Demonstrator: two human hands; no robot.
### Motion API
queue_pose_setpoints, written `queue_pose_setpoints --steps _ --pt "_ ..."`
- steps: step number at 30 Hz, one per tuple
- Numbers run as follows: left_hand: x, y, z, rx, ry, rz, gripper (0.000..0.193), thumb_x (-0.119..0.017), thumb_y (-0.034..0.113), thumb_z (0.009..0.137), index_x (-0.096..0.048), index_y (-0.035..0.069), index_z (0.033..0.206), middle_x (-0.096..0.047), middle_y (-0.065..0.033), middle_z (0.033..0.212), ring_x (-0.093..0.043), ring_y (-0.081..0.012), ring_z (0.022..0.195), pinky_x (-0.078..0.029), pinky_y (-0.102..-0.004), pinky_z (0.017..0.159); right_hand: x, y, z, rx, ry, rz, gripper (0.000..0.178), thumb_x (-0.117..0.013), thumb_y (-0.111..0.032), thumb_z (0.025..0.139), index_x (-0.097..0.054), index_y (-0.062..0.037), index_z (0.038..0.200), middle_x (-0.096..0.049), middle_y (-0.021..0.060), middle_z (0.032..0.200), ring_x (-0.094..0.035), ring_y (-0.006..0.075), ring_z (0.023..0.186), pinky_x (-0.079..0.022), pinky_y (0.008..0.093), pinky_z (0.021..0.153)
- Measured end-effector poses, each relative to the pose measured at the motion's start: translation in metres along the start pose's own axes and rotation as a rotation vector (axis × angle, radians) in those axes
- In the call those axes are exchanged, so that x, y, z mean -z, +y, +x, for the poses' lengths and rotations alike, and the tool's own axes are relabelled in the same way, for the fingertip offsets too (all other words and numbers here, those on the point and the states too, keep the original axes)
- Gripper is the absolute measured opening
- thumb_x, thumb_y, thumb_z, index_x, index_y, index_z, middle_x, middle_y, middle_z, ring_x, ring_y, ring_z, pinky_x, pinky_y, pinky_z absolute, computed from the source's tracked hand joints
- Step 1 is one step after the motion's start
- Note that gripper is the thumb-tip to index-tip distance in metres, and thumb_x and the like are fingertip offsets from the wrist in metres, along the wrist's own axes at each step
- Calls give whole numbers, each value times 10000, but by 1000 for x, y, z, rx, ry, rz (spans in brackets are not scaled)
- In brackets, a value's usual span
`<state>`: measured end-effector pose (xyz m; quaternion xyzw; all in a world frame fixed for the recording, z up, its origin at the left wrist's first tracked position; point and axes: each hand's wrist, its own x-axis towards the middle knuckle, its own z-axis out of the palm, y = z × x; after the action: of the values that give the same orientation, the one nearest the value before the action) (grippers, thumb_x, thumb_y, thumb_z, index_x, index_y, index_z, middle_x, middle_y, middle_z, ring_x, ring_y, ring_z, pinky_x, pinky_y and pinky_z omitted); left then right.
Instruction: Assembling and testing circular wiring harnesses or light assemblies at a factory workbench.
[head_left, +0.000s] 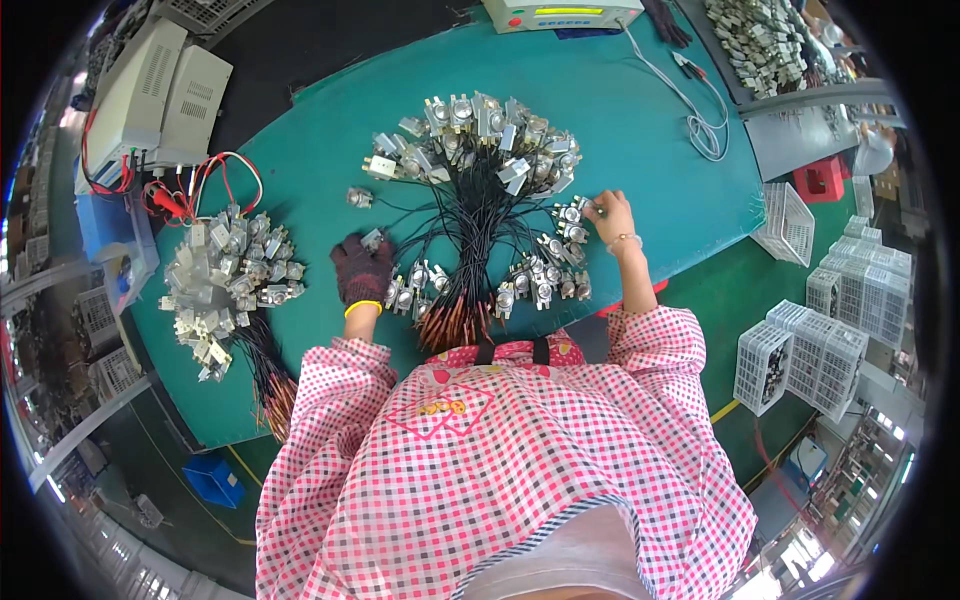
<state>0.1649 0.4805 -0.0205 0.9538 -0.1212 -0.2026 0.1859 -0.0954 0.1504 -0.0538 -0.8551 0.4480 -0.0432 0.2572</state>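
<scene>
Before the person (520, 450), on the flat green table (640, 140), I see a fanned black-wire bundle with silvery metal heads (477, 215); a narrower such bundle (235, 270) lies left. At its far edge sits a boxy white instrument (560, 14); rectangular white plastic crates (825, 350) stand off rightward.

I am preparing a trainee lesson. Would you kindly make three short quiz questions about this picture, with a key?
1. Which of the person's hands wears a dark knitted glove?
2. True or false: the bare right hand is at the right side of the central bundle of thin black wires with silvery metal parts.
3. What colour is the rectangular plastic box on the floor at lower left? A) red, B) blue, C) white

Key: 1. left hand; 2. true; 3. B
</scene>
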Motion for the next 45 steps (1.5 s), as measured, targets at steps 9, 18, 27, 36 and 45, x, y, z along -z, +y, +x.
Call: queue_pose_setpoints --steps 9,18,27,36,45 --pt "-2 3 29 -651 267 469 344 -567 198 751 -509 93 1074 -544 -116 979 -562 -292 862 -466 -418 720 9 -11 14 -117 -213 -46 230 -611 -170 756 -561 -5 909 -626 224 878 -597 387 858 -479 415 751" --pt "12 24 14 -438 -268 789 199 -591 173 773 -626 79 945 -646 -143 918 -642 -333 847 -529 -441 671 8 -18 -9 -186 -329 -118 278 -600 -206 755 -559 -8 946 -617 245 921 -593 379 913 -484 423 789" --pt "29 18 30 -528 -279 628 243 -596 265 780 -629 88 944 -632 -165 970 -623 -355 859 -514 -440 725 3 -8 0 -57 -251 -101 230 -640 -112 696 -547 -9 879 -612 187 836 -593 362 830 -474 407 725" --pt "20 10 17 -426 -189 508 359 -600 367 804 -564 81 1017 -592 -172 1034 -585 -361 949 -486 -445 782 0 -25 -10 -153 -91 -106 176 -546 -79 717 -559 -27 885 -598 172 924 -559 368 921 -453 399 816" --pt "71 71 86 -100 -867 776 502 -542 525 766 -611 86 999 -582 -137 1132 -577 -298 1018 -465 -420 843 -29 -4 55 -44 -200 228 354 -623 -204 748 -591 -58 1069 -608 109 1009 -575 256 952 -448 355 843"
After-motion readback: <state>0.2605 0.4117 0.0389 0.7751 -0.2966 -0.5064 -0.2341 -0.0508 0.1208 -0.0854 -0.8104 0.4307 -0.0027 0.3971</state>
